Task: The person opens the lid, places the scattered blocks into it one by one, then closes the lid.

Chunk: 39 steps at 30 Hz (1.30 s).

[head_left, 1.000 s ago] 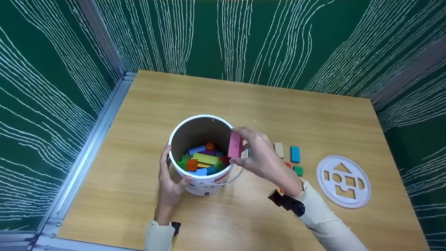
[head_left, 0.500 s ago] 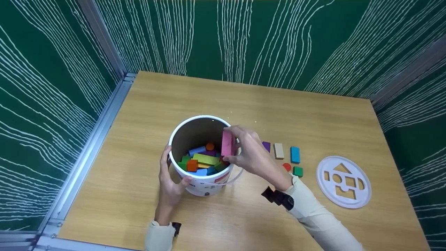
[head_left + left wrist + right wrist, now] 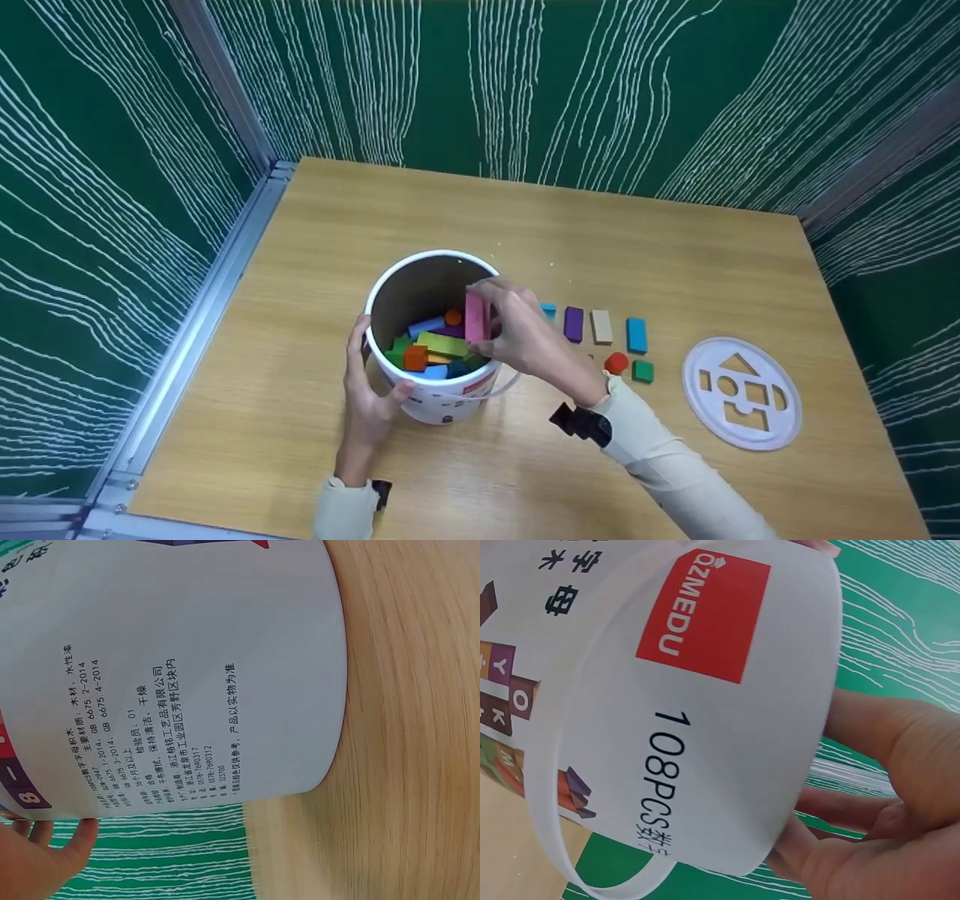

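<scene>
A white bucket [image 3: 442,411] with a thin handle stands on the table, partly filled with coloured blocks. My left hand [image 3: 370,401] holds its left side, thumb toward the front and fingers along the wall. The left wrist view shows that hand [image 3: 37,859] against the bucket's printed wall [image 3: 180,690]. Between thumb and fingers, my right hand [image 3: 525,330] pinches a pink block [image 3: 476,317] over the opening, inside the right rim. In the right wrist view the bucket wall [image 3: 727,727] hides the block, with the right hand [image 3: 900,780] at the rim.
Right of the bucket lie a purple block [image 3: 574,325], a beige block [image 3: 601,327], a blue block [image 3: 637,335], a red round block [image 3: 616,363] and a green block [image 3: 643,371]. Farther right is a white lid [image 3: 705,390] with shaped cut-outs. Green walls [image 3: 562,90] border the table.
My right hand has carried the pink block left, from the bucket's right rim to inside its opening. Blocks on the table behind the hand have come into sight. The left hand stays put.
</scene>
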Tool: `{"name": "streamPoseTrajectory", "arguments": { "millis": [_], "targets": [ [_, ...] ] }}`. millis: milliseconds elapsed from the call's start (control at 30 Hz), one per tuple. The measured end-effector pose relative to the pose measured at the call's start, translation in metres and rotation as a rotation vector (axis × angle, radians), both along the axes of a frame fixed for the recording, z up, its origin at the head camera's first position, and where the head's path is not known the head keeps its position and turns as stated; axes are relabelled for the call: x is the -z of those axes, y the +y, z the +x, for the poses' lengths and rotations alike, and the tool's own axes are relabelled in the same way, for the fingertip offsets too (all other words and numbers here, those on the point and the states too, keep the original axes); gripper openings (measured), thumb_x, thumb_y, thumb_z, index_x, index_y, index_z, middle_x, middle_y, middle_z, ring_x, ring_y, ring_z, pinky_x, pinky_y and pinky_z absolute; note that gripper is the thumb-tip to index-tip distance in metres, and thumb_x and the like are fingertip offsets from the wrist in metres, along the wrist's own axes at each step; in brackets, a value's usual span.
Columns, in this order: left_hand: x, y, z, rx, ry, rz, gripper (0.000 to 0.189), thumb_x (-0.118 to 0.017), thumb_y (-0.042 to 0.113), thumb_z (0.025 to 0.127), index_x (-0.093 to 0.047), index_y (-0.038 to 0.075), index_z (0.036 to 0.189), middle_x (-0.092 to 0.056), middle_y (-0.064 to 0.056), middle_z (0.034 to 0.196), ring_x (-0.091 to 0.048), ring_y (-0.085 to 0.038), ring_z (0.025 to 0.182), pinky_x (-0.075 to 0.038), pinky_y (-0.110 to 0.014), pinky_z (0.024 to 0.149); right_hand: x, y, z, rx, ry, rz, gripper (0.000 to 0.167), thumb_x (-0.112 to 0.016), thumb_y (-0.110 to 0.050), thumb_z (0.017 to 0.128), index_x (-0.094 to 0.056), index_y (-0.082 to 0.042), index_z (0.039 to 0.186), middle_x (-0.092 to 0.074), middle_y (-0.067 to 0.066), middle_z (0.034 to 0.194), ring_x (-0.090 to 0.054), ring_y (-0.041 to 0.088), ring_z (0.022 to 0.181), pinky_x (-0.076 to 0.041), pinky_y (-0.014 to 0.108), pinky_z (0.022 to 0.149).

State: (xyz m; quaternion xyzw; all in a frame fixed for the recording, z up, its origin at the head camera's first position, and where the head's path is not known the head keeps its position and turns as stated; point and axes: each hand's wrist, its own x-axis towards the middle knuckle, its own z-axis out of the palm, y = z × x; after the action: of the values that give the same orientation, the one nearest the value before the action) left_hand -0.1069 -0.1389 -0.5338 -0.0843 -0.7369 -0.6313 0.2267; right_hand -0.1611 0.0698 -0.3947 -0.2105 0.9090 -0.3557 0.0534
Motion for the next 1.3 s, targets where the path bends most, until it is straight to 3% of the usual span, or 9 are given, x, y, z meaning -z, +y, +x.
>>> {"name": "streamPoseTrajectory", "arguments": {
  "millis": [200,367,500,600,733,800,967,1167,1300],
  "targets": [
    [-0.003,0.001,0.002,0.005,-0.026,0.013,0.087,-0.071,0.033,0.075,-0.026,0.017,0.148,-0.028,-0.001,0.152,-0.027,-0.022,0.137,-0.022,-0.057,0.109,0.002,-0.001,-0.002,-0.045,0.048,0.01,0.063,-0.083,-0.004,0.068,-0.057,-0.001,0.126,-0.055,0.016,0.126,-0.058,0.028,0.106,-0.055,0.038,0.078],
    [-0.026,0.006,0.009,0.002,-0.028,0.018,0.085,-0.069,0.018,0.073,-0.026,0.004,0.145,-0.029,-0.013,0.151,-0.027,-0.032,0.136,-0.022,-0.059,0.108,0.003,-0.003,-0.002,-0.069,0.052,0.021,0.062,-0.083,-0.006,0.069,-0.057,-0.001,0.126,-0.055,0.015,0.125,-0.058,0.029,0.106,-0.054,0.038,0.081],
    [-0.038,0.009,0.013,-0.005,-0.04,0.024,0.084,-0.07,0.025,0.076,-0.026,0.002,0.145,-0.029,-0.015,0.15,-0.027,-0.034,0.135,-0.022,-0.059,0.108,0.003,-0.005,-0.002,-0.074,0.054,0.034,0.061,-0.083,-0.005,0.069,-0.057,0.0,0.125,-0.054,0.015,0.125,-0.058,0.028,0.104,-0.055,0.036,0.079],
    [-0.028,0.007,0.01,-0.007,-0.044,0.019,0.086,-0.071,0.034,0.077,-0.026,0.007,0.146,-0.029,-0.01,0.151,-0.027,-0.03,0.136,-0.022,-0.059,0.108,0.002,-0.006,-0.001,-0.072,0.036,0.015,0.059,-0.082,-0.002,0.07,-0.058,0.001,0.124,-0.054,0.016,0.125,-0.06,0.027,0.098,-0.056,0.033,0.076],
    [-0.007,0.002,0.003,-0.002,-0.034,0.011,0.087,-0.072,0.029,0.075,-0.026,0.013,0.147,-0.028,-0.004,0.152,-0.026,-0.024,0.137,-0.021,-0.057,0.109,0.0,-0.007,0.0,-0.065,0.007,0.004,0.054,-0.08,-0.003,0.073,-0.059,0.0,0.123,-0.054,0.015,0.124,-0.06,0.025,0.095,-0.056,0.031,0.076],
    [-0.003,0.001,0.002,0.001,-0.03,0.011,0.087,-0.072,0.026,0.075,-0.026,0.016,0.148,-0.028,-0.003,0.153,-0.026,-0.023,0.138,-0.021,-0.057,0.109,-0.002,-0.007,0.001,-0.069,0.008,0.018,0.052,-0.079,-0.005,0.074,-0.06,-0.002,0.123,-0.055,0.013,0.124,-0.059,0.023,0.096,-0.055,0.029,0.077],
    [0.001,0.0,0.001,0.0,-0.024,0.006,0.088,-0.072,0.025,0.075,-0.025,0.018,0.149,-0.028,-0.001,0.153,-0.026,-0.022,0.138,-0.022,-0.057,0.109,-0.006,-0.005,0.004,-0.093,0.027,0.008,0.046,-0.078,-0.007,0.076,-0.062,-0.003,0.119,-0.057,0.012,0.122,-0.058,0.022,0.096,-0.055,0.029,0.078],
    [0.001,-0.001,0.0,-0.004,0.016,-0.001,0.089,-0.07,0.046,0.076,-0.026,0.014,0.148,-0.029,-0.004,0.152,-0.027,-0.024,0.137,-0.022,-0.056,0.109,-0.01,0.002,0.004,-0.136,0.05,-0.026,0.043,-0.077,-0.005,0.076,-0.063,-0.003,0.117,-0.059,0.012,0.117,-0.063,0.024,0.093,-0.056,0.029,0.076],
    [0.001,-0.001,0.0,-0.008,0.011,-0.005,0.09,-0.069,0.047,0.076,-0.027,0.014,0.147,-0.029,-0.004,0.152,-0.027,-0.024,0.137,-0.022,-0.056,0.109,-0.013,0.007,0.005,-0.139,0.055,-0.033,0.041,-0.078,-0.007,0.077,-0.064,-0.003,0.115,-0.06,0.011,0.115,-0.064,0.024,0.092,-0.056,0.029,0.074]
  ]
}}
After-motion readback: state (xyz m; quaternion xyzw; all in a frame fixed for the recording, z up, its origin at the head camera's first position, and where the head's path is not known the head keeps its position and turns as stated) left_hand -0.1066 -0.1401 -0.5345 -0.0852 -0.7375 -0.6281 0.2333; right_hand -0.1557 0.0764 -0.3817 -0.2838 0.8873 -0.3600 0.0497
